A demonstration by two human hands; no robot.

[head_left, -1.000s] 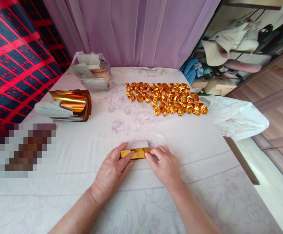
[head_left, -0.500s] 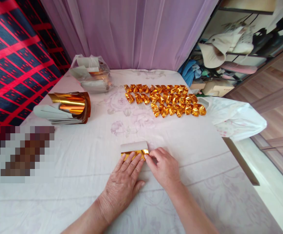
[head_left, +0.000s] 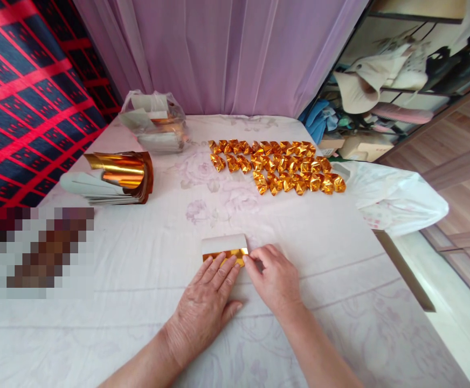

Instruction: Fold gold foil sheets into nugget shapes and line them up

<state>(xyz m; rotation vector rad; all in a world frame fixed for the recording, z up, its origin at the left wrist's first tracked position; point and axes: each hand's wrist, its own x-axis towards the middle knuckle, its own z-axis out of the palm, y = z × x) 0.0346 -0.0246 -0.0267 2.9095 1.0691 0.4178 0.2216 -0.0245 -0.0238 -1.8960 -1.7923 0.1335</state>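
Note:
A small sheet of gold foil paper (head_left: 224, 247), white side up with a gold folded strip along its near edge, lies on the white cloth-covered table (head_left: 138, 269). My left hand (head_left: 206, 307) lies flat with its fingers pressing down on the gold fold. My right hand (head_left: 273, 280) pinches the right end of the fold with thumb and forefinger. Several folded gold paper ingots (head_left: 277, 166) lie in rows farther back.
A curled stack of gold foil sheets (head_left: 113, 178) lies at the left. A clear plastic bag of more sheets (head_left: 154, 121) sits at the back left. A white plastic bag (head_left: 392, 196) hangs over the right table edge. Purple curtain behind.
My left hand has moved from the left end of the fold to lie flat over it, fingers pressing down. My right hand stays at the right end.

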